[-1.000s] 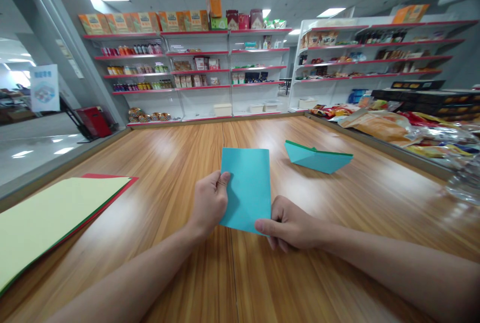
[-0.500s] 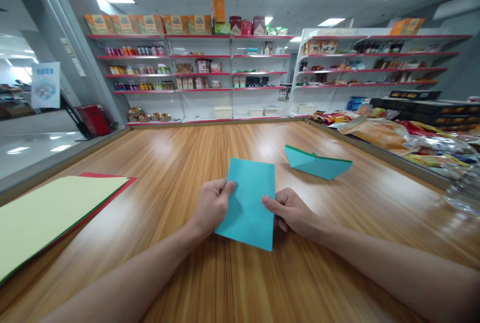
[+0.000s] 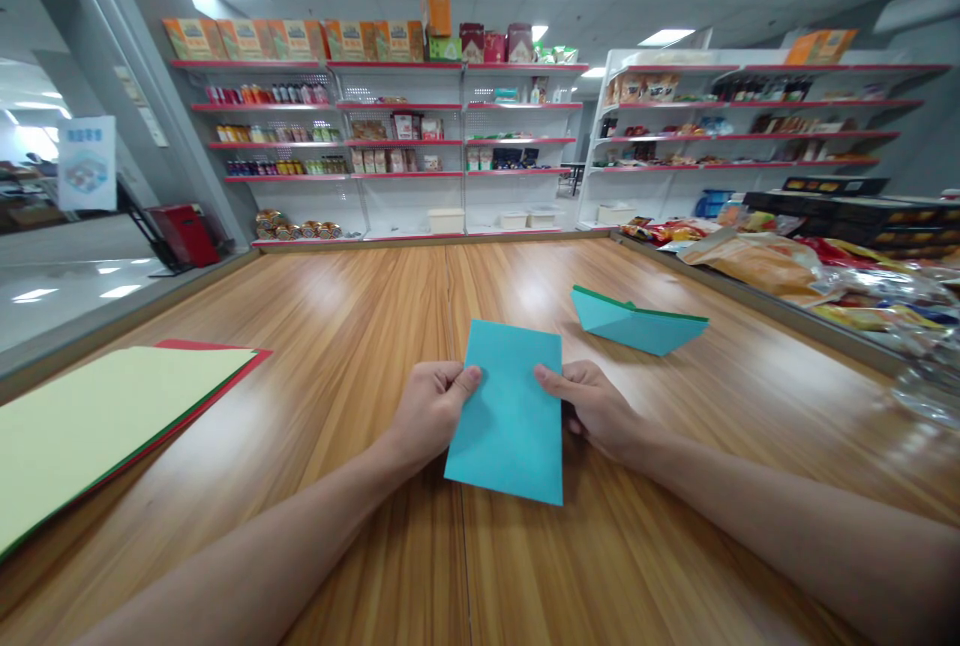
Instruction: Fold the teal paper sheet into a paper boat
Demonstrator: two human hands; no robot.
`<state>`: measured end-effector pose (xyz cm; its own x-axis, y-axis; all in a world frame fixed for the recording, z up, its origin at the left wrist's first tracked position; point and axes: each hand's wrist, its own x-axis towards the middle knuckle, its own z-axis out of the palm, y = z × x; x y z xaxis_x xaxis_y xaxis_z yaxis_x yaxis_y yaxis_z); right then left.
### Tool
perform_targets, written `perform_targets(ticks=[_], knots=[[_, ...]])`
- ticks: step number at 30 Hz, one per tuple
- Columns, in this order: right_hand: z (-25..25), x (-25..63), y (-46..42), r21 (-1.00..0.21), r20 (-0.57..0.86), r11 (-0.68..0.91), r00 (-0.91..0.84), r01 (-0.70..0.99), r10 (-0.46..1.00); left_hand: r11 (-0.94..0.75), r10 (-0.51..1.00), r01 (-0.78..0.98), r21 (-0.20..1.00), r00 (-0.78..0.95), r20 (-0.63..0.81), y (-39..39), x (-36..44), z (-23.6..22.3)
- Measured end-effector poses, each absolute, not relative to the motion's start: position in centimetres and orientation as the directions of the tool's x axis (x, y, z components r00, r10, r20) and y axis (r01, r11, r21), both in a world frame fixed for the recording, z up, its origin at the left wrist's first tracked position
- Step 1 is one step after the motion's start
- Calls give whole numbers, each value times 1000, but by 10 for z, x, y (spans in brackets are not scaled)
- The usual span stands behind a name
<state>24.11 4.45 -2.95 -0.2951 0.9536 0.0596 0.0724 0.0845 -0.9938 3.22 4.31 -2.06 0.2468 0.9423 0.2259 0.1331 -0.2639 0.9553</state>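
Observation:
A folded teal sheet of paper (image 3: 511, 416) is held just above the wooden table (image 3: 337, 326), straight in front of me. My left hand (image 3: 429, 410) pinches its left edge near the top, thumb over the paper. On the opposite edge, my right hand (image 3: 596, 408) grips with the thumb on top and the fingers curled underneath. A finished teal paper boat (image 3: 636, 323) with a green rim lies on the table beyond my right hand, apart from both hands.
A stack of coloured paper sheets (image 3: 97, 426), pale yellow on top with red and green under it, lies at the left. Snack packets (image 3: 780, 261) are heaped along the table's right side. Shelves of goods (image 3: 390, 136) stand behind the table.
The teal sheet has come down and toward me and tilted slightly. My right hand moved from the sheet's lower right corner up to its right edge. My left hand kept its grip.

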Motion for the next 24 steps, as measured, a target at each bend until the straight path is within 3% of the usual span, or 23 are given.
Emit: perform_targets(ticks=[6, 11, 16, 21, 24], knots=[[-30, 241, 48, -998, 52, 58, -169, 28, 984, -291, 935, 179, 940, 262, 239, 47, 32, -23], [-28, 240, 50, -995, 16, -1, -164, -104, 986, -299, 932, 191, 935, 270, 243, 46, 34, -23], [-27, 240, 52, -997, 72, 72, 8, -21, 997, -308, 932, 212, 928, 263, 249, 43, 35, -22], [-23, 238, 53, -973, 18, 10, -34, -230, 999, -243, 939, 134, 961, 282, 197, 44, 36, -24], [-23, 236, 49, -982, 39, 17, -114, -187, 993, -217, 949, 109, 970, 257, 184, 45, 36, -26]])
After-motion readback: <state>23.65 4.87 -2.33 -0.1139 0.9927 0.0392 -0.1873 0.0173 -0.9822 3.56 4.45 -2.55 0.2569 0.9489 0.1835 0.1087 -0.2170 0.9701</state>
